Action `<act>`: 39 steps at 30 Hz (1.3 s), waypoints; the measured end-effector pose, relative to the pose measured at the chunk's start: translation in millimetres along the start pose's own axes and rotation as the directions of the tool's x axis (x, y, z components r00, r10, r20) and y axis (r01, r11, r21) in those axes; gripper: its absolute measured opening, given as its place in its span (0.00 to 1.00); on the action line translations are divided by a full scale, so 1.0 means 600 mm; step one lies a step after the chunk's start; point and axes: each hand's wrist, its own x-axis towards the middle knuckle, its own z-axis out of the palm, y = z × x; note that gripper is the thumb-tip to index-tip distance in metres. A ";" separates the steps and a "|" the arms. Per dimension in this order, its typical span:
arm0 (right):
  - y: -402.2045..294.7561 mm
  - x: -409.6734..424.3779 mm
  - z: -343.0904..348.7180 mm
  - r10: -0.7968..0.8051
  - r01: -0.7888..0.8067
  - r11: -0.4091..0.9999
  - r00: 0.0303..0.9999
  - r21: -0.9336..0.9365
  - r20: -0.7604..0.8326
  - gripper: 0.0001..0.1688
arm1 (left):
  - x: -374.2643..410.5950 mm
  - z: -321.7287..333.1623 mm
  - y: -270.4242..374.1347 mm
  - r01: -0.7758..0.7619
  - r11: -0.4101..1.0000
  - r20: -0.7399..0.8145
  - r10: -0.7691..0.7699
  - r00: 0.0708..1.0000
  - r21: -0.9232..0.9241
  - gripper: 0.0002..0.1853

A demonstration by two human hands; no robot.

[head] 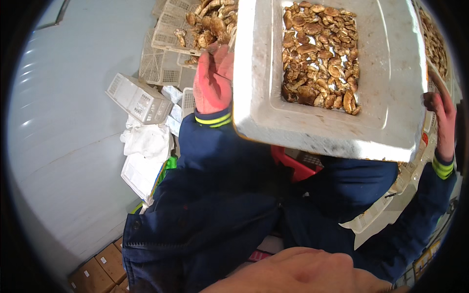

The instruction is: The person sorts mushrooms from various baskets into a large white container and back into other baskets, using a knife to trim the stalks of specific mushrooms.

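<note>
A deep white plastic tub (329,143) is tilted before me, with brown mushrooms (318,55) spread over its bottom. My left hand (216,80), in a pinkish glove, is at the tub's left wall, palm up and fingers bent; whether it grips the wall is hidden. My right hand (439,102) is at the tub's right edge, its fingers bent towards the rim. Past my left fingertips, larger mushrooms (212,27) fill a white plastic basket (166,33).
Empty plastic baskets (141,100) and a white bag (148,141) lie at the left, along a pale wall (73,110). Cardboard boxes (95,271) stand at the lower left. More mushrooms (434,44) lie beyond the tub's right side. A red plastic thing (293,164) shows below the tub.
</note>
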 end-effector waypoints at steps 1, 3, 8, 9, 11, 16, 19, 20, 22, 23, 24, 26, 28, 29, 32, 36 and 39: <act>-0.103 0.081 0.094 0.007 -0.019 0.998 0.977 0.058 0.213 0.28 | -0.017 -0.014 0.019 0.016 0.994 0.141 -0.001 0.990 -0.112 0.21; -0.130 0.209 0.225 0.047 -0.069 0.997 0.915 0.039 0.401 0.27 | -0.021 0.003 0.029 -0.011 0.997 0.024 0.009 1.000 0.076 0.21; -0.033 0.366 0.437 0.094 0.297 0.775 0.819 -0.557 0.567 0.28 | -0.012 -0.008 0.043 0.248 0.967 -0.025 -0.247 0.969 0.054 0.25; -0.037 0.383 0.471 0.184 0.262 0.782 0.770 -0.565 0.611 0.24 | -0.014 -0.015 0.050 0.247 0.969 0.000 -0.247 0.969 0.010 0.24; 0.033 0.407 0.533 0.101 0.393 0.728 0.749 -0.561 0.655 0.23 | -0.014 -0.025 0.063 0.248 0.966 0.058 -0.244 0.968 -0.075 0.24; 0.183 0.346 0.623 0.327 0.235 0.814 0.571 -0.532 0.753 0.28 | -0.007 -0.050 0.062 0.225 0.954 0.220 -0.180 0.959 -0.196 0.22; 0.231 0.277 0.668 0.434 0.034 0.824 0.603 -0.565 0.669 0.33 | -0.018 -0.022 0.062 0.234 0.930 0.097 -0.215 0.972 -0.283 0.19; 0.257 0.252 0.674 0.392 0.048 0.833 0.653 -0.552 0.648 0.34 | -0.015 -0.021 0.059 0.249 0.927 0.131 -0.220 0.967 -0.281 0.18; 0.258 0.223 0.681 0.383 0.045 0.826 0.687 -0.562 0.617 0.35 | -0.008 -0.029 0.063 0.281 0.960 0.273 -0.274 0.922 0.016 0.20; 0.257 0.214 0.690 0.425 0.019 0.806 0.677 -0.592 0.601 0.35 | -0.007 -0.032 0.062 0.300 0.954 0.288 -0.282 0.915 -0.021 0.20; 0.241 0.212 0.697 0.460 -0.003 0.788 0.668 -0.615 0.586 0.35 | -0.007 -0.032 0.063 0.314 0.948 0.303 -0.284 0.910 -0.053 0.21; 0.212 0.214 0.697 0.456 0.024 0.777 0.668 -0.630 0.588 0.36 | -0.010 -0.025 0.064 0.318 0.944 0.296 -0.281 0.913 -0.086 0.22; 0.205 0.221 0.691 0.467 0.061 0.758 0.644 -0.649 0.606 0.35 | -0.016 -0.028 0.060 0.308 0.946 0.268 -0.273 0.924 -0.099 0.22; 0.200 0.221 0.691 0.463 0.084 0.755 0.635 -0.650 0.619 0.35 | -0.015 -0.029 0.059 0.304 0.950 0.284 -0.271 0.920 -0.077 0.21; 0.178 0.235 0.685 0.479 0.129 0.745 0.580 -0.654 0.659 0.32 | -0.009 -0.028 0.056 0.300 0.953 0.302 -0.273 0.913 -0.047 0.20; 0.177 0.255 0.679 0.466 0.074 0.784 0.585 -0.616 0.664 0.28 | -0.011 -0.037 0.057 0.306 0.948 0.239 -0.278 0.930 -0.087 0.19; 0.186 0.265 0.678 0.464 -0.033 0.842 0.553 -0.539 0.691 0.25 | -0.005 -0.053 0.058 0.335 0.935 0.303 -0.286 0.909 -0.121 0.19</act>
